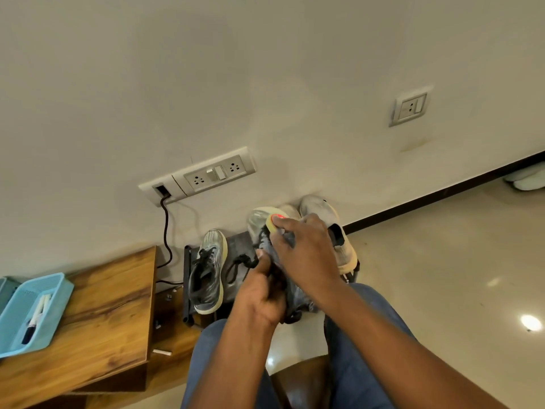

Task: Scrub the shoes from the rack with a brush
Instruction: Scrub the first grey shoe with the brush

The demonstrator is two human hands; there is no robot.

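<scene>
Left hand point(259, 293) is gripping the grey shoe point(290, 290) above the rack point(236, 246); right hand point(303, 246) is clasping the brush point(275, 221) against its toe. I'm judging scrubbing underway; next, turning the shoe toward unbrushed sides.

This looks like a room in a home or a small office, at the foot of a wall. The plain cream wall point(265, 69) carries a socket strip point(203, 174) with a cable point(165, 231) plugged in, and a single socket point(410, 106) further right. A dark skirting point(442, 190) meets a glossy tiled floor point(457, 261). Against the wall stands a low shoe rack point(236, 246) with trainers point(208, 273); a wooden table point(112, 305) on the left holds a blue basket point(59, 293).
</scene>
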